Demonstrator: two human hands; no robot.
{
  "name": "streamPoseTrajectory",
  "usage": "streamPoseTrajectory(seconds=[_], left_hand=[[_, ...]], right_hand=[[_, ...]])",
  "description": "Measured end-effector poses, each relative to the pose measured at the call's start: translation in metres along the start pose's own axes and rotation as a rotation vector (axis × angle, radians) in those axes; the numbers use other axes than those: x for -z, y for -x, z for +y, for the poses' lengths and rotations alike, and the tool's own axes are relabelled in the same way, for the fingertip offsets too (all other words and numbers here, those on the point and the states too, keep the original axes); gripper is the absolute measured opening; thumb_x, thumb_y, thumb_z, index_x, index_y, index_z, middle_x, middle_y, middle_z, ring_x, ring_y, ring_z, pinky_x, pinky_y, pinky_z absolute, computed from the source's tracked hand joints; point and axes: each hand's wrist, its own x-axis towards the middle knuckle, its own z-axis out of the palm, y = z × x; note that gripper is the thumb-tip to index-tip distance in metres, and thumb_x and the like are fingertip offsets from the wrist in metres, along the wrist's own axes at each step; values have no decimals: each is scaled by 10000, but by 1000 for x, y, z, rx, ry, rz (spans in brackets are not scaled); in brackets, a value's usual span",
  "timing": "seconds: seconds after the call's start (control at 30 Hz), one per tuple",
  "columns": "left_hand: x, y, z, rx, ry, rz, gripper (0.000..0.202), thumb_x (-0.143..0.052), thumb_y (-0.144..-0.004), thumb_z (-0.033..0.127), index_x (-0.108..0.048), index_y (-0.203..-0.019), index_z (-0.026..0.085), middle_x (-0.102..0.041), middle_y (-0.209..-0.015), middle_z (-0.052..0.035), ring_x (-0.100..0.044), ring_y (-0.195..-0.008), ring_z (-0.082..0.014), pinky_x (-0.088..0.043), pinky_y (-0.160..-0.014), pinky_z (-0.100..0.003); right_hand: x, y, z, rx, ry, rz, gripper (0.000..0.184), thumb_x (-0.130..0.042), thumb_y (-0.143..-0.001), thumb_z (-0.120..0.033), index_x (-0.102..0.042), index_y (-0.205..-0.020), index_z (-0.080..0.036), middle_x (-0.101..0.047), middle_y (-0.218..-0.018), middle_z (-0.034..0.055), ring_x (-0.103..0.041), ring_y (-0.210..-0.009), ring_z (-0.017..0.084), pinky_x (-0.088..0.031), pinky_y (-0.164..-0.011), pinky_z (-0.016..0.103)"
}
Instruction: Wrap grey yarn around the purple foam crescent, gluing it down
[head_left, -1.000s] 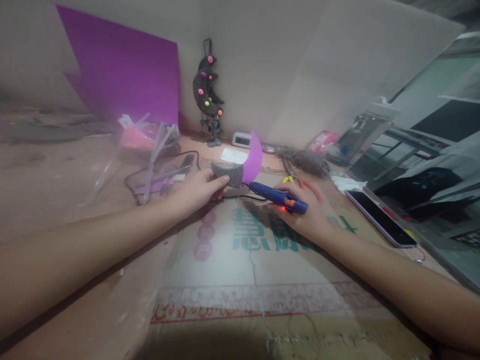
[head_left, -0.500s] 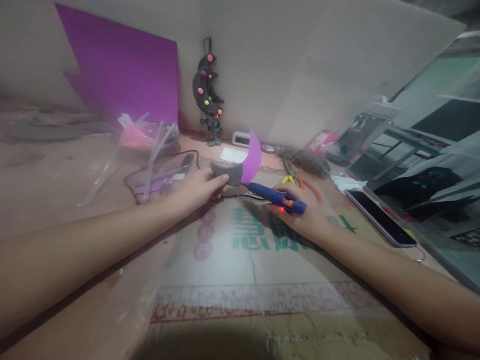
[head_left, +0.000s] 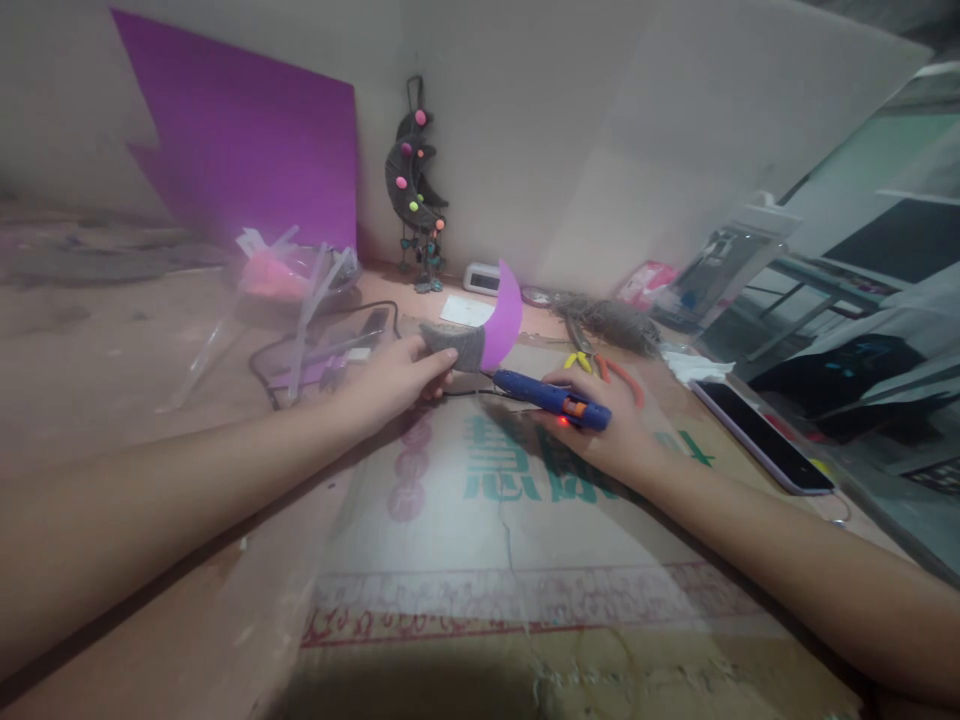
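Two hands are at work in the head view, both above a cardboard sheet (head_left: 585,545). The left hand (head_left: 412,378) pinches a crescent (head_left: 504,325) by its left part, which is wrapped in grey yarn (head_left: 466,350); the right part is bare purple and curves up toward the far side. The right hand (head_left: 621,437) is closed round a blue glue gun (head_left: 551,398) with a small red light glowing, its tip pointing left to the crescent's near edge, about where yarn meets purple. The picture is soft there, so I cannot tell whether the tip touches. The step in hand looks like gluing at the yarn's edge. The next move seems to call for a steady left pinch, with skin well clear of the hot tip. Far off, a moon ornament (head_left: 405,180) rests against the wall (head_left: 525,130); to the right lie pliers (head_left: 622,371) and a phone (head_left: 761,435).
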Motion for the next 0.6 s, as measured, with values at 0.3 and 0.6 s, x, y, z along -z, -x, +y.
streamPoseTrajectory(seconds=[0.3,0.6], left_hand=[[-1,1,6,13,-16,14,285,-544,-857,384,-525,-683,159,-516,-590,6,-460,-489,-87,-333,-458,-215],[-2,7,8,-138,-136,-39,244,-523,-849,321,-507,-662,166,-516,-590,25,-470,-533,-105,-346,-512,-231]], right_hand=[[10,2,-8,51,-90,60,188,-663,-798,-325,-575,-930,-225,-683,-836,26,-637,-727,179,-485,-684,317],[28,-29,7,-486,-600,380,318,-526,-878,-511,-625,-788,-222,-695,-827,63,-657,-743,198,-535,-697,342]])
